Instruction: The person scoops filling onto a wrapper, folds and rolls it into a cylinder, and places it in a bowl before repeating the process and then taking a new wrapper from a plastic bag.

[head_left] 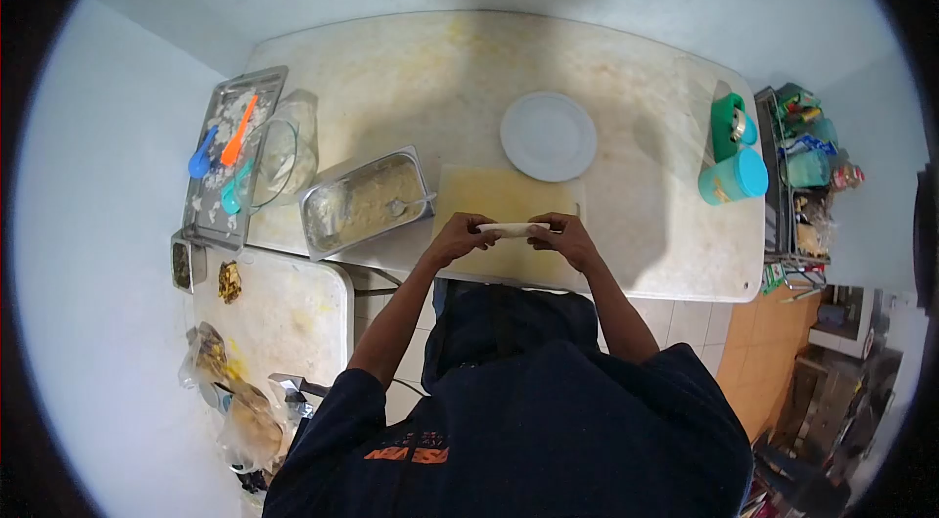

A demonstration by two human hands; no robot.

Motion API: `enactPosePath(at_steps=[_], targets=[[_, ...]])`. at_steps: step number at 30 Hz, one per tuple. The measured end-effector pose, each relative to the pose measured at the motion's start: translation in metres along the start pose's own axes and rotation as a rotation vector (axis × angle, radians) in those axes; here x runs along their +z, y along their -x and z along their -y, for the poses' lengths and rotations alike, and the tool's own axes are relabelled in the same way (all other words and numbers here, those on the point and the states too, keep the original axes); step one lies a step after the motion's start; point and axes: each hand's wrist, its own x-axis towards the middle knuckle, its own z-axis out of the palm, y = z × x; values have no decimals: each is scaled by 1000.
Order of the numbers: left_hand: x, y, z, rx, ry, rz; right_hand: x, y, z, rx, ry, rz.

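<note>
A pale, narrow strip that looks like dough is stretched level between my two hands, over a yellowish cutting board at the table's front edge. My left hand pinches its left end, and my right hand pinches the right end. Just behind the board lies a round white plate with nothing on it. To the left of the board, a steel rectangular pan holds a pale, creamy mixture and a spoon-like utensil.
At the far left, a metal tray holds white bits, an orange spoon and a blue scoop. A clear bowl stands beside it. Turquoise container and crowded rack are at right. Bags lie lower left.
</note>
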Motion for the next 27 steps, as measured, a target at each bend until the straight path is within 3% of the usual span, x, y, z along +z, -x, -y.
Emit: enactPosePath(at_steps=[5,13,21,27], targets=[[-9,26,-19,17,379,-140,22,-13,14,-70,-213,-49],[-38,52,-18,26,1112,-351,89,-33,55,-60,-207,-4],[-112,81,2,210,1228,-522,175,-88,80,-137,-20,139],[-211,124,18,308,1202,-686,274,-153,112,-196,173,219]])
